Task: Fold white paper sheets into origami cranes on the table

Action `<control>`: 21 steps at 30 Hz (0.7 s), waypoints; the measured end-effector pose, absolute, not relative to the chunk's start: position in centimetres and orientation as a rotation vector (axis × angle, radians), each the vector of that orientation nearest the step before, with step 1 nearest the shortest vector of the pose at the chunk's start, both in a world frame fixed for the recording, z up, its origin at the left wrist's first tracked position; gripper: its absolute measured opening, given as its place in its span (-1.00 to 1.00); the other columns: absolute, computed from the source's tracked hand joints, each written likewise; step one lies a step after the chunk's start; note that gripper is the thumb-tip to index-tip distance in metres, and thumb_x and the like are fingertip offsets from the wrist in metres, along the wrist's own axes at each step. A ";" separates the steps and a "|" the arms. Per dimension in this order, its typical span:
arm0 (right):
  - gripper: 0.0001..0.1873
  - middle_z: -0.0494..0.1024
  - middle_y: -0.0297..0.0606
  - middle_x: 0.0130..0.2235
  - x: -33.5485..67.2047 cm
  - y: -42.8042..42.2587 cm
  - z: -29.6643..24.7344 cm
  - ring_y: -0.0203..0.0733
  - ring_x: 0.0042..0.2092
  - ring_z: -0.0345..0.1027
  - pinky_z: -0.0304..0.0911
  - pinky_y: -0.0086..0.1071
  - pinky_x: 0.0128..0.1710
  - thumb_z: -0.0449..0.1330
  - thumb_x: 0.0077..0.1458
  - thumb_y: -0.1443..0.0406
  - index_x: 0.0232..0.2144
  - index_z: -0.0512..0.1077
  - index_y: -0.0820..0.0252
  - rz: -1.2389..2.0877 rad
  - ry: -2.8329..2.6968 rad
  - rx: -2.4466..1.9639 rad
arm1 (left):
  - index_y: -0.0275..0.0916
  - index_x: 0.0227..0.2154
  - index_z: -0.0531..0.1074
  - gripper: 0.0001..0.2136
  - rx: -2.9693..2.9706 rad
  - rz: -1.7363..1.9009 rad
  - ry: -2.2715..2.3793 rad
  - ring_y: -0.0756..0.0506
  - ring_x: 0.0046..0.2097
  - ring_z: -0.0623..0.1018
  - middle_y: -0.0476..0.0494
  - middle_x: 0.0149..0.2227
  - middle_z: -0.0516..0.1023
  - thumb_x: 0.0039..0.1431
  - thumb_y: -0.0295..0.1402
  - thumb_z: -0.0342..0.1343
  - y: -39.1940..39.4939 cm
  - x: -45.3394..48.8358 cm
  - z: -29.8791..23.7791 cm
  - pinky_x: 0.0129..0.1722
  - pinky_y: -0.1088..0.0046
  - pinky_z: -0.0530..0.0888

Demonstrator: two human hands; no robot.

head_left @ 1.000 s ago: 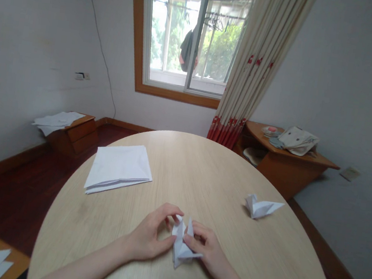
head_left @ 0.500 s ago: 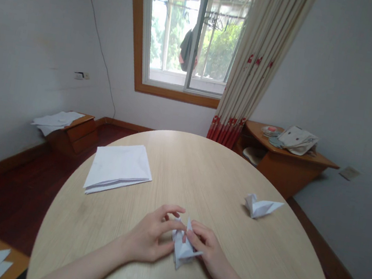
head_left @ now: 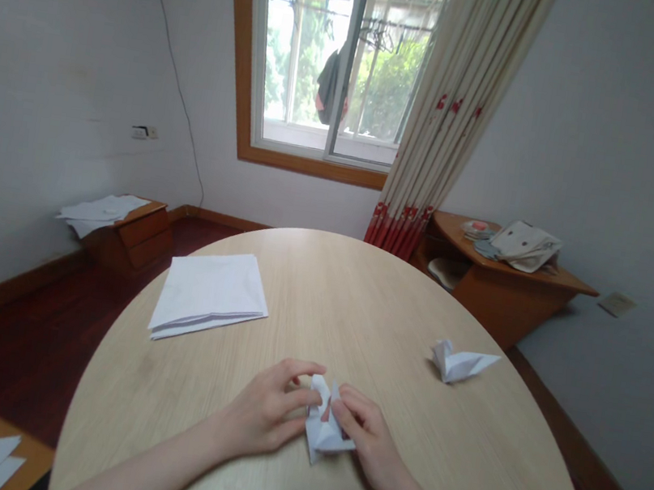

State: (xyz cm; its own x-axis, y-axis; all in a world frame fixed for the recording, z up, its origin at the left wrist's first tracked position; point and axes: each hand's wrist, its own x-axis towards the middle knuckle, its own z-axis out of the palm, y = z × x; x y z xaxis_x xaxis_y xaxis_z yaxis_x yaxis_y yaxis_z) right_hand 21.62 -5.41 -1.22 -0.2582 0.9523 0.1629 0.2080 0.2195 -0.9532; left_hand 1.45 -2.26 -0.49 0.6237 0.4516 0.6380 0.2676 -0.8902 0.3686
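Observation:
A small folded white paper figure lies on the round pale wooden table, near its front edge. My left hand pinches the figure's left side with thumb and fingers. My right hand grips its right side, fingers curled over the folds. Both hands rest on the tabletop with the paper between them.
A finished folded paper bird sits on the table to the right. A stack of white sheets lies at the left. Low wooden cabinets stand by the walls, one on the left and one on the right, and a window with a curtain is behind.
The fingers of both hands have closed in tighter on the paper figure, flattening its upper points. The hands have stayed in the same spot.

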 end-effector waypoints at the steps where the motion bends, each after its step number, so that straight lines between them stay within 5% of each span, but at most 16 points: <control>1: -0.49 0.27 -0.35 -0.49 21.6 -5.4 -1.2 -0.25 -0.46 0.12 0.03 -0.37 -0.40 0.03 0.17 -0.06 -0.57 0.43 0.17 1.109 -1.646 -1.107 | -0.19 -0.16 0.41 -0.86 2.612 1.134 0.588 -0.15 0.00 0.42 -0.28 0.03 0.36 0.23 -0.42 0.05 -2.3 1.4 -0.5 -0.11 0.37 0.45; 21: -0.54 0.37 -0.30 -0.44 21.8 -5.9 -0.9 -0.26 -0.40 0.27 0.15 -0.42 -0.40 -0.06 0.29 0.08 -0.47 0.45 0.17 0.678 -1.754 -1.055 | -0.26 -0.21 0.36 -0.84 2.393 1.247 0.482 -0.12 -0.13 0.48 -0.26 -0.15 0.49 0.15 -0.52 0.00 -2.4 1.6 0.3 -0.13 0.36 0.43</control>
